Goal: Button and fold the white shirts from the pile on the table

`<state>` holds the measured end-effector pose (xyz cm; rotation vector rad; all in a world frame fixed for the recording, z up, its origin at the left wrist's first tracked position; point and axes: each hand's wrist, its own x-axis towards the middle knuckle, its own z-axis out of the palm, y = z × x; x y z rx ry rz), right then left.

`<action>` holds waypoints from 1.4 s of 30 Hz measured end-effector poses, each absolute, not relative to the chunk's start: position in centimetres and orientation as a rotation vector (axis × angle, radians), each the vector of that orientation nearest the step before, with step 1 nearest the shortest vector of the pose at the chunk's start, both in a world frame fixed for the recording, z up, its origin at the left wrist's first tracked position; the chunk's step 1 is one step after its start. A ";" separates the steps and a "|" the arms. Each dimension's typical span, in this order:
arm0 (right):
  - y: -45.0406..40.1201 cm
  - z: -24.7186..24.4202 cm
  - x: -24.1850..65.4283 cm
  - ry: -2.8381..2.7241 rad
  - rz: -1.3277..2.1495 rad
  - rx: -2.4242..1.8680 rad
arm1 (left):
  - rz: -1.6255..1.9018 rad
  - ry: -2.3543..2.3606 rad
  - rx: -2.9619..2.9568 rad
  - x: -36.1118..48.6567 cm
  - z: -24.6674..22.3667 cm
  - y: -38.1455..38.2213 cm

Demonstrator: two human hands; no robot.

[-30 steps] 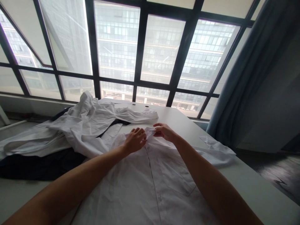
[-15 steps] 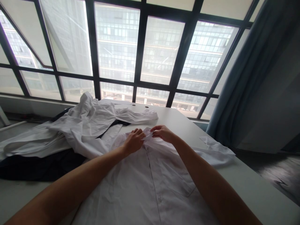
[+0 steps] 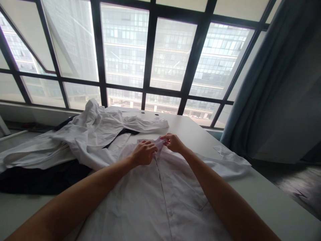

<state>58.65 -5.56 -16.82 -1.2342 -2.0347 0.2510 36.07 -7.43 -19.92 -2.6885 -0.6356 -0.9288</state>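
A white button-front shirt (image 3: 150, 201) lies spread face up on the white table (image 3: 265, 187), its collar end away from me and one sleeve stretched to the right. My left hand (image 3: 144, 152) is closed on the left side of the collar area, fingers curled over the cloth near the top of the placket. On the right side of the collar, my right hand (image 3: 173, 142) pinches the fabric between thumb and fingers. The two hands are a short distance apart, with collar cloth between them. A chest pocket shows beside my right forearm.
More white garments (image 3: 92, 130) lie heaped at the left, with dark cloth (image 3: 45, 177) beneath them. Behind the table are large framed windows (image 3: 125, 47). A grey-blue curtain (image 3: 260, 80) hangs at the right.
My left hand has shifted slightly down along the collar opening. My right hand has moved a little, and more of the collar and upper placket shows between the hands.
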 end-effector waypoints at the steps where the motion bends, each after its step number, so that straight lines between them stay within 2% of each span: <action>1: -5.8 -16.7 58.6 -2.082 0.169 -1.233 | -0.962 -0.673 -2.677 36.1 -19.9 -7.5; 6: -6.6 -16.0 58.1 -2.147 0.051 -1.225 | -1.154 -0.952 -2.558 36.2 -20.3 -7.2; 10: -6.8 -15.6 58.1 -2.127 0.023 -1.238 | -1.070 -1.051 -2.553 36.4 -20.6 -6.9; 14: -7.4 -15.0 58.5 -2.267 -0.147 -1.318 | -0.985 -0.944 -2.594 36.4 -20.4 -7.0; 20: -8.0 -14.2 58.9 -2.387 -0.527 -1.491 | -1.063 -0.733 -2.548 36.0 -19.8 -7.1; 23: -8.1 -14.1 59.0 -2.373 -0.545 -1.487 | -1.080 -0.718 -2.535 35.8 -20.0 -6.9; 34: -6.9 -15.1 59.0 -2.081 0.240 -1.484 | -0.975 -0.521 -2.795 35.8 -20.4 -6.8; 39: -6.3 -15.3 59.1 -1.834 0.807 -1.352 | -1.148 -0.841 -2.537 35.1 -20.6 -5.5; 42: -6.5 -15.0 59.5 -1.746 1.088 -1.267 | -1.089 -0.939 -2.528 34.3 -20.8 -4.3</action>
